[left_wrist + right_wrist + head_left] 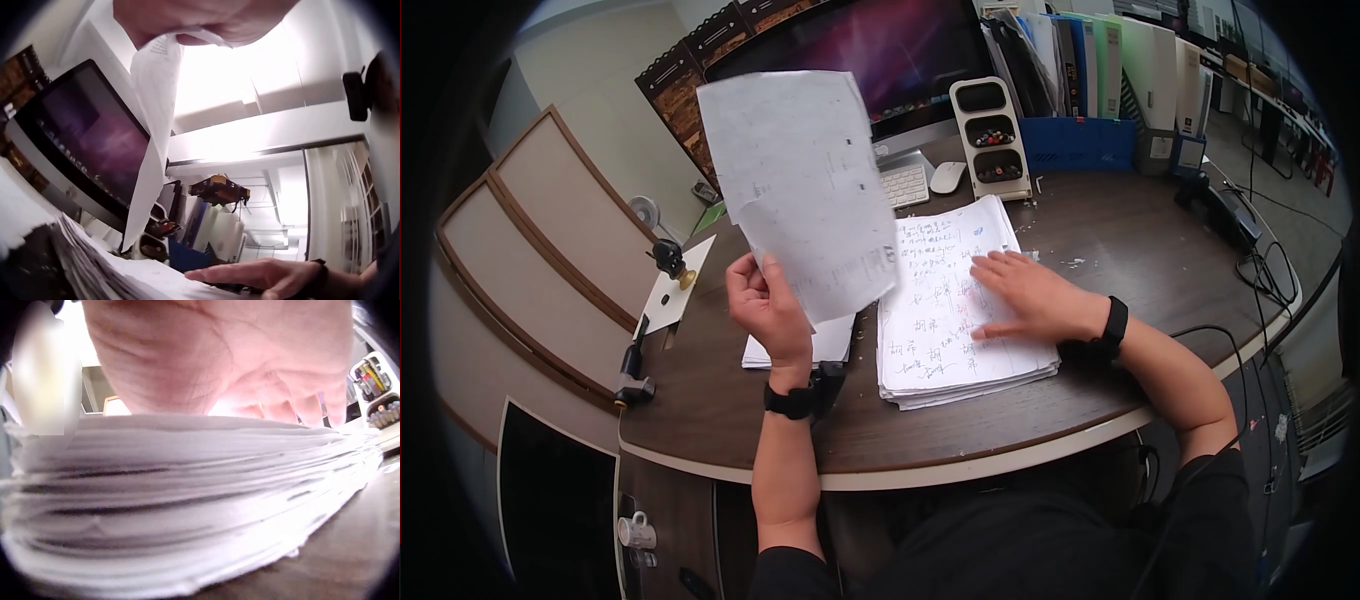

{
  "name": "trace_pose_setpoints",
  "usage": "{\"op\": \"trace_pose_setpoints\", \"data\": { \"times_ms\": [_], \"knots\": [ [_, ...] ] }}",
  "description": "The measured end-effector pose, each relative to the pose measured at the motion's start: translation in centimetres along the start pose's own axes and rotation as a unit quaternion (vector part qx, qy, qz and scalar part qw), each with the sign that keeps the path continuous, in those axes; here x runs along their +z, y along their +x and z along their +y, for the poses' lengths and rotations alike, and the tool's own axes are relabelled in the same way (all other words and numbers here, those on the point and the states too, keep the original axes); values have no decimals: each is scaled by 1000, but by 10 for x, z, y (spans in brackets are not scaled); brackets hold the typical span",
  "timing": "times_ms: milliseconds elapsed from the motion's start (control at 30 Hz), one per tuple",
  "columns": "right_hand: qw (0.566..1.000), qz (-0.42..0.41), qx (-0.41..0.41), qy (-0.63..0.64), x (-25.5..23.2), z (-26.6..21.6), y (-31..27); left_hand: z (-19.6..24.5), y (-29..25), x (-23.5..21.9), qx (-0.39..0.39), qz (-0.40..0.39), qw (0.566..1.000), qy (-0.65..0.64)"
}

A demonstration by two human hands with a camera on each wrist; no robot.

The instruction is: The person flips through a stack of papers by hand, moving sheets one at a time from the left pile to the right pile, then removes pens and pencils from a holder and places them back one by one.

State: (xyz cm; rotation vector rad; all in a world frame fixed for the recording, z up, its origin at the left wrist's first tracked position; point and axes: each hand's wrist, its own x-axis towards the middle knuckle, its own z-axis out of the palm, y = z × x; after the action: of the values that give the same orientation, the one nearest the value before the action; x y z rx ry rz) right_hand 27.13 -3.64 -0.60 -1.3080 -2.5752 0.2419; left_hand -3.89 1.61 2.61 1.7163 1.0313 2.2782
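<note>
Left hand [770, 300] clamped: thumb and curled fingers pinch a sheet [800, 180] by its lower left edge. I have the sheet raised off the table [850, 445], blocking part of the screen [910, 60] in my head view; faint print shows on it. Right hand [1040, 295]: fingers straight, thumb apart from them, palm down over the right side of a thick stack [925, 320]. Fingertips look to be at the top page; whether the whole palm touches, I cannot tell. Top page carries handwriting. From the right wrist I read many uneven layers. Smaller pile [832, 342] left of the stack, partly behind my left wrist. Beyond: keyboard [905, 187], mouse [947, 178], 3-well holder [1000, 189].
</note>
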Motion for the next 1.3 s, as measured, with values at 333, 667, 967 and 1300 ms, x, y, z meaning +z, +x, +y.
{"op": "trace_pose_setpoints", "data": {
  "times_ms": [333, 667, 967, 1300],
  "knots": [
    [885, 179, 136, 408, -9, 9, 5, 3, -36, 25, -357, -190, 894, -193],
    [904, 131, 222, 341, -13, 25, 2, -3, -30, 23, -462, -391, 796, -22],
    [964, 70, 196, 168, -17, 14, -6, -21, -37, 19, -372, -464, 795, 118],
    [970, 109, 217, 11, -21, 1, -9, -8, -28, 16, -276, -475, 807, 216]
  ]
}}
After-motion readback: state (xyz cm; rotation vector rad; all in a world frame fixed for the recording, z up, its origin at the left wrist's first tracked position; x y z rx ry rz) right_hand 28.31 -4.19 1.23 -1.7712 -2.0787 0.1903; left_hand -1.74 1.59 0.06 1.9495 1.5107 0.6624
